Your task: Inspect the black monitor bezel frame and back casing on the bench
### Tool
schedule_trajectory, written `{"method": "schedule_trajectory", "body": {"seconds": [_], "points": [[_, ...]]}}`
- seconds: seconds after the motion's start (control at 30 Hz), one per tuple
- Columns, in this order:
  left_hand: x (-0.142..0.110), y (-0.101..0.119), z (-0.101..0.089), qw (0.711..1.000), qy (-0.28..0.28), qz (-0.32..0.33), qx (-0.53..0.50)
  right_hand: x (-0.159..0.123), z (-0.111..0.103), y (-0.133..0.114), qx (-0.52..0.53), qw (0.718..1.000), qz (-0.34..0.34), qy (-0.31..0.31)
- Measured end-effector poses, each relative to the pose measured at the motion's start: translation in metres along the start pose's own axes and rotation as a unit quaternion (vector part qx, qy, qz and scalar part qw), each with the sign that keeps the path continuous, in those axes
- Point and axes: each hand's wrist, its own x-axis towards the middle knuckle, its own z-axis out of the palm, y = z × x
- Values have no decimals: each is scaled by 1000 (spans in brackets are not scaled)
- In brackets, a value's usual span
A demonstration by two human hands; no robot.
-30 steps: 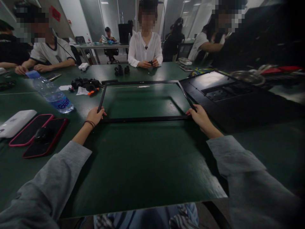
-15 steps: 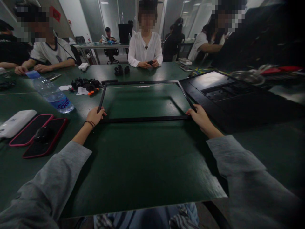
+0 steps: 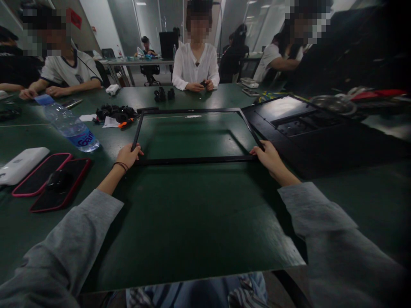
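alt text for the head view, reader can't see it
A left hand and right hand hold a black rectangular frame over a green table. A water bottle is at left, a dark panel at right, and a person in white is opposite.

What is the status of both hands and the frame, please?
Left hand, right hand: gripping opposite sides of frame. Frame: held over table. Black panel close on right.

The slim frame [image 3: 199, 161] looks like smooth black plastic with a faint sheen. The green tabletop [image 3: 192, 214] is smooth and glossy, throwing back light. The bottle [image 3: 72, 126] is clear, shiny plastic; the 2 grey sleeves [image 3: 69, 239] are matt, wrinkled cloth. The white block [image 3: 27, 162] looks like smooth plastic.
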Motion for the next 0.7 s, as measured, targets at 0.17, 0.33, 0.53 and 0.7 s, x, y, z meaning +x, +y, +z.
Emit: {"method": "schedule_trajectory", "body": {"seconds": [0.17, 0.33, 0.53, 0.7], "points": [[6, -8, 2, 1000, -5, 6, 13, 5, 2, 9, 0, 1000, 1, 8], [2, -5, 0, 998, 14, -6, 55, 5, 3, 8, 3, 1000, -16, 7], [-1, -2, -3, 988, 45, -35, 142, 2, 2, 3, 1, 1000, -17, -8], [1, -3, -2, 991, 43, -37, 121, 3, 2, 3, 2, 1000, -10, -4]]}}
